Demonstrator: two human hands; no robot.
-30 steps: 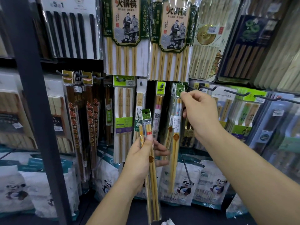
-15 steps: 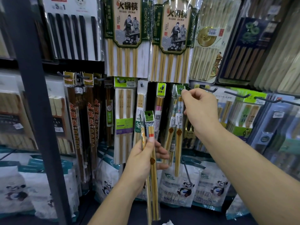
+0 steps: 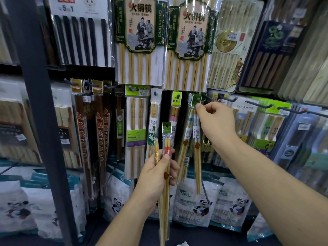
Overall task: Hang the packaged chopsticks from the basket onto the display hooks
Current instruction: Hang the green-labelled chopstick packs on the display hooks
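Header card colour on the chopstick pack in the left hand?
Green header card on the clear-wrapped bamboo chopstick pack; head view.

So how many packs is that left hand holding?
2 in the left hand: a red-tipped pack and an orange-tipped pack beside it on its left; others may hide behind.

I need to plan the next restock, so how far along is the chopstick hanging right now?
Done: a few matching packets hang on the hook. In hand: the right hand pinches the front packet's green header at that hook, apparently seating it. Remaining: the left hand grips at least two more packets to hang. The basket is out of view, so further stock is unknown.
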